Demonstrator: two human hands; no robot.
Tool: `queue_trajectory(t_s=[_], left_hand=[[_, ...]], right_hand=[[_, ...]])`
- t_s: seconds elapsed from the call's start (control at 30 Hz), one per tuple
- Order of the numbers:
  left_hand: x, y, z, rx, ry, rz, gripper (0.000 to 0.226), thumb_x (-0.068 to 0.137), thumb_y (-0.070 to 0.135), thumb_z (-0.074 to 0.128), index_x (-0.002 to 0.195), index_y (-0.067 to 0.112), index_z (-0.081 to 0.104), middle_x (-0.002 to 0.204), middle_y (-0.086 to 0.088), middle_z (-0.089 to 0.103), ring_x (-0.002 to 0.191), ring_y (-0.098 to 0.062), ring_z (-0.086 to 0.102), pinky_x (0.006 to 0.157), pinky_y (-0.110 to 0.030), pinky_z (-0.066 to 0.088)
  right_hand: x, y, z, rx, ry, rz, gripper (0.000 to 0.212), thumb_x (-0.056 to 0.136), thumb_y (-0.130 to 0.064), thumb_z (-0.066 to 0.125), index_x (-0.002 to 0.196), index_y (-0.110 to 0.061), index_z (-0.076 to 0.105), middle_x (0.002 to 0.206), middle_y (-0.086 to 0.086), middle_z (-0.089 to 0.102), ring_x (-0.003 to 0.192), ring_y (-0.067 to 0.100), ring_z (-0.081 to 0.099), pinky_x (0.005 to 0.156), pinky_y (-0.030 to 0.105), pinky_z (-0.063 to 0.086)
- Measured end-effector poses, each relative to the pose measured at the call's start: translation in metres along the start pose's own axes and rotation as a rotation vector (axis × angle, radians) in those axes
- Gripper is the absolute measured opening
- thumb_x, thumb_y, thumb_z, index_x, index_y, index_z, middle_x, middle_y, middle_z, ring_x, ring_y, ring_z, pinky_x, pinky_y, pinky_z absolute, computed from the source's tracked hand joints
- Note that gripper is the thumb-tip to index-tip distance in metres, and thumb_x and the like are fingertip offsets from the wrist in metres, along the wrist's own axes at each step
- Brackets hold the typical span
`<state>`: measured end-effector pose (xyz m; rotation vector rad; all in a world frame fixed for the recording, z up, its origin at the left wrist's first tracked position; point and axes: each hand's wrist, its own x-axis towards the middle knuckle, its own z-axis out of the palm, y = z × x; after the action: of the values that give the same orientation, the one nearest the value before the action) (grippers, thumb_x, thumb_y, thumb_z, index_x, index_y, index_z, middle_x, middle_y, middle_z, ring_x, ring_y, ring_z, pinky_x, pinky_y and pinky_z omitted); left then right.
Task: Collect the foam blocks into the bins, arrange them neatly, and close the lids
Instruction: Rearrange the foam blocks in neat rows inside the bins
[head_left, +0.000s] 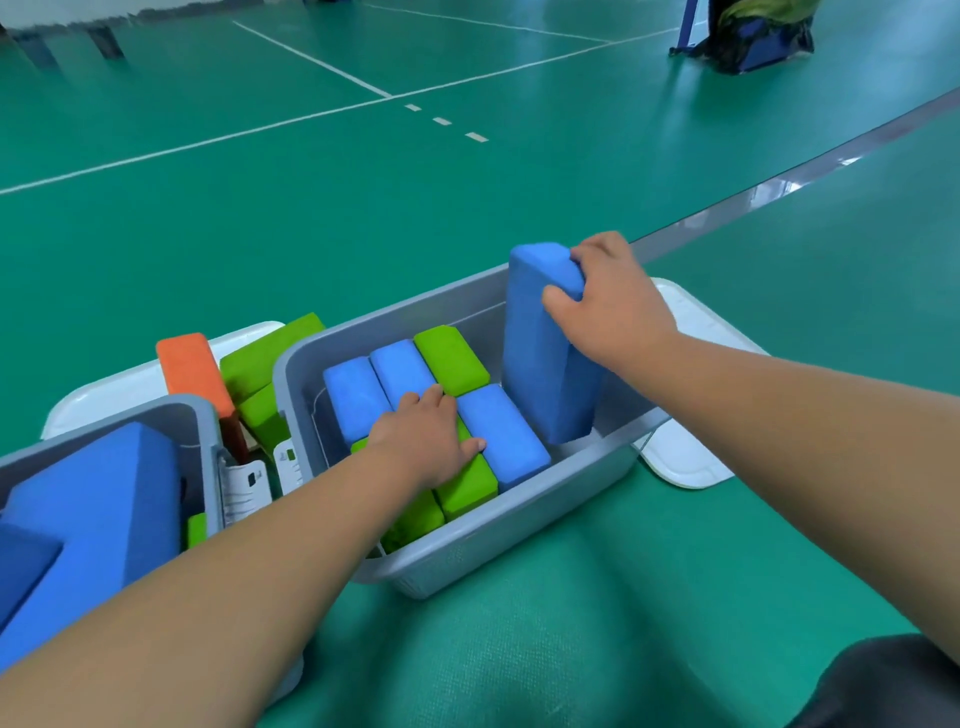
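Note:
A grey bin (519, 514) on the green floor holds several blue and green foam blocks lying flat. My right hand (613, 306) grips the top of a tall blue block (540, 364) that stands on end in the bin's right part. My left hand (426, 441) presses flat on the packed blocks, between a blue block (498, 436) and a green one (467, 488). A second grey bin (202, 415) at the left holds large blue blocks (104, 499). Between the two bins lie an orange block (192, 369) and green blocks (270, 348).
A white lid (691, 457) lies under the right bin's far side; another white lid (109, 389) lies behind the left bin. A dark bag (753, 36) stands far right. White court lines cross the floor. My dark-clad knee (883, 686) is at the bottom right.

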<state>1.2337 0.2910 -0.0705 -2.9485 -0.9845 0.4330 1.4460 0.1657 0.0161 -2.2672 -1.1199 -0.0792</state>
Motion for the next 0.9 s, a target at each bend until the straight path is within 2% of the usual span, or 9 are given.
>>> queue_trajectory(t_s=[0.17, 0.27, 0.33, 0.47, 0.53, 0.63, 0.73, 0.83, 0.9], left_hand=[[0.002, 0.000, 0.000, 0.013, -0.027, -0.010, 0.080, 0.099, 0.074, 0.037, 0.154, 0.016, 0.036, 0.165, -0.002, 0.026, 0.144, -0.031, 0.033, 0.099, -0.053, 0.047], [0.002, 0.000, 0.000, 0.019, -0.015, -0.008, 0.076, 0.098, 0.074, 0.039, 0.149, 0.017, 0.041, 0.159, -0.002, 0.034, 0.139, -0.030, 0.037, 0.093, -0.050, 0.048], [0.001, 0.000, -0.001, 0.013, -0.009, -0.008, 0.073, 0.098, 0.074, 0.041, 0.144, 0.018, 0.044, 0.154, -0.003, 0.038, 0.136, -0.030, 0.039, 0.089, -0.048, 0.047], [0.001, 0.001, -0.002, 0.000, -0.012, -0.002, 0.073, 0.097, 0.074, 0.041, 0.143, 0.018, 0.045, 0.152, -0.003, 0.039, 0.136, -0.030, 0.039, 0.090, -0.049, 0.047], [0.000, 0.000, -0.001, 0.004, -0.008, 0.000, 0.074, 0.097, 0.075, 0.041, 0.144, 0.018, 0.044, 0.152, -0.003, 0.039, 0.135, -0.030, 0.038, 0.089, -0.049, 0.047], [0.001, -0.002, 0.001, -0.002, 0.008, 0.013, 0.075, 0.097, 0.076, 0.041, 0.145, 0.018, 0.044, 0.152, -0.003, 0.039, 0.135, -0.030, 0.038, 0.090, -0.049, 0.048], [0.000, -0.006, 0.002, -0.010, 0.031, 0.025, 0.077, 0.096, 0.077, 0.039, 0.147, 0.019, 0.043, 0.154, -0.002, 0.038, 0.137, -0.029, 0.038, 0.092, -0.050, 0.049], [-0.001, -0.011, 0.000, -0.032, 0.029, 0.037, 0.077, 0.096, 0.076, 0.040, 0.150, 0.021, 0.041, 0.158, 0.002, 0.036, 0.140, -0.027, 0.037, 0.093, -0.051, 0.049], [-0.005, -0.019, -0.004, -0.037, 0.030, 0.059, 0.068, 0.098, 0.069, 0.044, 0.148, 0.023, 0.044, 0.156, 0.004, 0.040, 0.138, -0.027, 0.041, 0.093, -0.051, 0.049]], right_hand=[[-0.016, 0.002, 0.019, -0.151, -0.301, -0.162, 0.061, 0.095, -0.045, 0.054, 0.147, -0.014, 0.043, 0.152, 0.004, 0.035, 0.116, 0.036, 0.059, 0.096, 0.047, 0.050], [-0.028, 0.012, 0.028, -0.344, -0.540, -0.130, 0.068, 0.092, -0.052, 0.055, 0.149, -0.020, 0.036, 0.152, 0.005, 0.029, 0.105, 0.037, 0.064, 0.090, 0.048, 0.054], [-0.034, 0.018, 0.034, -0.420, -0.631, -0.130, 0.070, 0.088, -0.055, 0.056, 0.147, -0.023, 0.035, 0.148, 0.006, 0.029, 0.096, 0.037, 0.066, 0.086, 0.050, 0.055], [-0.033, 0.015, 0.039, -0.421, -0.646, -0.094, 0.078, 0.087, -0.057, 0.061, 0.153, -0.028, 0.029, 0.146, 0.009, 0.032, 0.098, 0.038, 0.064, 0.087, 0.047, 0.054], [-0.035, 0.013, 0.043, -0.456, -0.711, -0.066, 0.079, 0.088, -0.058, 0.063, 0.153, -0.028, 0.030, 0.141, 0.010, 0.037, 0.100, 0.037, 0.061, 0.086, 0.044, 0.052], [-0.038, 0.010, 0.049, -0.560, -0.873, -0.049, 0.068, 0.094, -0.054, 0.057, 0.152, -0.026, 0.035, 0.136, 0.009, 0.049, 0.109, 0.033, 0.058, 0.095, 0.044, 0.051], [-0.030, 0.000, 0.049, -0.654, -0.895, -0.087, 0.057, 0.099, -0.050, 0.049, 0.150, -0.026, 0.046, 0.141, 0.007, 0.052, 0.121, 0.031, 0.056, 0.101, 0.044, 0.048], [-0.023, -0.009, 0.054, -0.674, -0.840, -0.105, 0.044, 0.101, -0.047, 0.043, 0.133, -0.024, 0.062, 0.135, 0.009, 0.050, 0.107, 0.028, 0.056, 0.100, 0.042, 0.049], [-0.021, -0.013, 0.061, -0.653, -0.790, -0.088, 0.036, 0.100, -0.045, 0.045, 0.116, -0.020, 0.065, 0.127, 0.008, 0.050, 0.098, 0.029, 0.057, 0.096, 0.044, 0.051]])
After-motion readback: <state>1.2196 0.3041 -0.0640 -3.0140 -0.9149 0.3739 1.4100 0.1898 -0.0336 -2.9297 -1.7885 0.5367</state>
